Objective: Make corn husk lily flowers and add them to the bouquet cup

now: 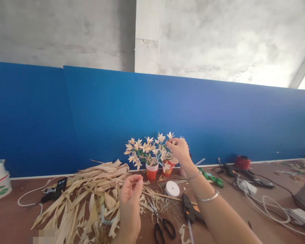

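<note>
Two red cups with white rims, the left cup (151, 173) and the right cup (168, 168), hold bunches of pale star-shaped artificial flowers (145, 147), which look made of dried husk, on green stems. My right hand (179, 149) reaches in at the bunch's right side, its fingers pinched together at a flower; a pale bit shows between them, and the grip is partly hidden. In front of the left cup, my left hand (130, 200) is raised with fingers curled towards the thumb, and nothing shows in it. Dried husks (91, 196) lie beside it.
Black-handled scissors (161, 225), a white tape roll (172, 188) and a glue gun (190, 208) lie near my arms. White cables (271, 210) and a red object (242, 162) are on the right. White tubs (0, 181) stand far left, before a blue partition (104, 115).
</note>
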{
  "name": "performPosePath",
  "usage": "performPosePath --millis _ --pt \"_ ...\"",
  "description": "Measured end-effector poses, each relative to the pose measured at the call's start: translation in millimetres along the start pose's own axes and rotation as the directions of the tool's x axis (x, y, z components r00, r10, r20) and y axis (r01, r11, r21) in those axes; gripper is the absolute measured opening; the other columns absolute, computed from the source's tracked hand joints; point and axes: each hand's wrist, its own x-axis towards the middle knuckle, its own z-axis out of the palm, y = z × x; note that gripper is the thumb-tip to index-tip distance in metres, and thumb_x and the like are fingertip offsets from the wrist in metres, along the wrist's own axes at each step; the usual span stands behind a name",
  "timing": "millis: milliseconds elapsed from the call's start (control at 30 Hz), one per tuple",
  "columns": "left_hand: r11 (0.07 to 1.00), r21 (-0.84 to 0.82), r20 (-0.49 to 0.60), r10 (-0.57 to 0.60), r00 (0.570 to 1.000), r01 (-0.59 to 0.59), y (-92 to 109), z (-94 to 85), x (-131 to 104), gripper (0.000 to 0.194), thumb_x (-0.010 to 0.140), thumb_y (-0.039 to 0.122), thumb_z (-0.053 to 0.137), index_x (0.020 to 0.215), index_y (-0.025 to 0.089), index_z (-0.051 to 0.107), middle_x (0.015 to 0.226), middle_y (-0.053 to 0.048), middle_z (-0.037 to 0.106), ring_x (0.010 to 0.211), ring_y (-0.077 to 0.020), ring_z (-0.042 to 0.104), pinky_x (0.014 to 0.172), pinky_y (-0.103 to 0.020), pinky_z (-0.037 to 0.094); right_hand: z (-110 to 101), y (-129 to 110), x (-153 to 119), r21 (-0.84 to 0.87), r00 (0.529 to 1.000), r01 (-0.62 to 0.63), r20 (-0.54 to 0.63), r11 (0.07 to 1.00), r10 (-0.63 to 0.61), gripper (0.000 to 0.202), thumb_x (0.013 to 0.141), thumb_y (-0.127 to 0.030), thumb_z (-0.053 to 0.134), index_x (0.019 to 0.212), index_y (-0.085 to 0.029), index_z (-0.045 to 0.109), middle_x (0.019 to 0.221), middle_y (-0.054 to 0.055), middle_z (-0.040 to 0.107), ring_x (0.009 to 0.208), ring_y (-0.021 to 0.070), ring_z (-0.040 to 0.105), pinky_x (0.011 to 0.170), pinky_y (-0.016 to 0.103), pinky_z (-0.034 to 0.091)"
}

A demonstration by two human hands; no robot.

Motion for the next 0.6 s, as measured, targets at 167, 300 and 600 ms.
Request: performPosePath --millis 167,300,600 --pt "1.0 -0.001 0.011 -0.011 1.0 0.011 -2.9 -1.2 0.1 0.024 0.065 0.034 0.071 0.081 0.017 0.062 0.083 -0.003 0.061 0.08 -0.016 0.053 0.073 -0.024 0.04 10.0 -4.8 -1.1 -0.185 0.991 0.036 0.133 0.982 -0.011 0.015 0.067 -0.028 0.054 0.066 -0.018 0.065 0.06 -0.001 0.062 0.057 0.0129 0.053 0.049 0.021 0.032" --pt "1.0 -0.008 0.007 -0.011 1.0 0.011 -4.1 -2.6 0.7 0.024 0.065 0.034 0.071 0.081 0.018 0.063 0.083 -0.002 0.061 0.079 -0.0154 0.053 0.072 -0.024 0.04 18.5 -6.7 2.4 -0.23 0.982 0.037 0.187 0.972 0.007 0.013 0.066 -0.024 0.056 0.065 -0.019 0.067 0.062 0.0 0.065 0.056 0.0132 0.055 0.047 0.021 0.032" --pt "1.0 -0.008 -0.01 -0.004 1.0 0.004 -1.4 -1.2 0.1 0.022 0.066 0.032 0.069 0.081 0.017 0.062 0.084 -0.003 0.06 0.082 -0.0165 0.053 0.075 -0.025 0.039 23.4 -5.1 6.6 -0.294 0.955 0.061 0.296 0.954 0.031 0.023 0.06 -0.005 0.054 0.07 -0.017 0.07 0.074 0.005 0.07 0.066 0.0154 0.061 0.053 0.02 0.036"
